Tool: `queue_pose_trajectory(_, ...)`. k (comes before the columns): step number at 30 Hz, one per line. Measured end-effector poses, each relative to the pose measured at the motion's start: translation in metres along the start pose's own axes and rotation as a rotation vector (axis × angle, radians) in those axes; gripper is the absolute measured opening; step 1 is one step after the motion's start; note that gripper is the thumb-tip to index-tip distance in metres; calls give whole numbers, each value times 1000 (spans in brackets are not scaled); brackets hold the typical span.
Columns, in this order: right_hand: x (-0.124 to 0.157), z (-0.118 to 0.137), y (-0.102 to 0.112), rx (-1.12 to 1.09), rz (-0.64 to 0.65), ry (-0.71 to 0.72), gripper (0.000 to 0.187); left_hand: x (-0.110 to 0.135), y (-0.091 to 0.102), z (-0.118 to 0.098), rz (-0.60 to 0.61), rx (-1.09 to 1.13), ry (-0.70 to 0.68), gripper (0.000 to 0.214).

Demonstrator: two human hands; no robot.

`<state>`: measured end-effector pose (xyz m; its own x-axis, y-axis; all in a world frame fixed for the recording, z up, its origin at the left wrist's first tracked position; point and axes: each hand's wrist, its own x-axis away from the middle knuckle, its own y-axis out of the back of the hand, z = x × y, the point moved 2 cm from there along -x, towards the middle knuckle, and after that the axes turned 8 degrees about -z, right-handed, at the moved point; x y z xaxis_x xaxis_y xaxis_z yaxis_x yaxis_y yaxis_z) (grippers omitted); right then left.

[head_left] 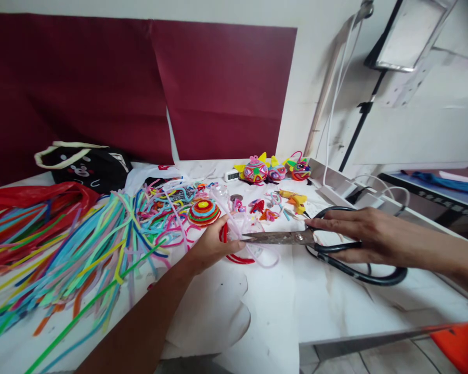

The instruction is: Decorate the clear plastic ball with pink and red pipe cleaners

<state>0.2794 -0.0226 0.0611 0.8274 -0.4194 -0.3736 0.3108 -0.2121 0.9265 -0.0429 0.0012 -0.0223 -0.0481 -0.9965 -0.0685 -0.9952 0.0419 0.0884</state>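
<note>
My left hand [211, 243] is closed around a bundle of pale lilac pipe cleaners [239, 226], with a red pipe cleaner [239, 258] curving beneath it. Large black-handled scissors [276, 238] are in my right hand [359, 228], fingers through the loops. Their worn metal blades point left, the tips by my left thumb at the pale strands. I cannot tell whether the blades touch the strands. Just beyond my left hand lies a round coiled disc [204, 212] in bright rings. Small red and orange pieces [263, 209] lie past the scissors.
A big heap of coloured pipe cleaners [97, 249] covers the table's left side, beside a red plastic bag [81, 195] and a black bag [89, 169]. A yellow glue gun [296, 201], several colourful ornaments [255, 170] and a small white timer [231, 176] stand farther back.
</note>
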Motion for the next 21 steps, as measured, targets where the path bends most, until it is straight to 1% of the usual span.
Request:
queue_pose_trajectory(6, 1, -3, -2, -16, 14, -1, 55, -1, 2, 0, -10, 16, 12, 93)
queue_pose_trajectory(12, 0, -5, -3, -58, 27, -4, 56, 0, 1, 0, 33, 39, 5, 98)
queue_pose_trajectory(18, -2, -3, -1, -112, 36, -28, 55, -2, 3, 4, -36, 15, -7, 97)
queue_pose_trajectory(21, -2, -2, -2, -122, 36, -33, 54, -2, 4, 4, -38, 8, -20, 97)
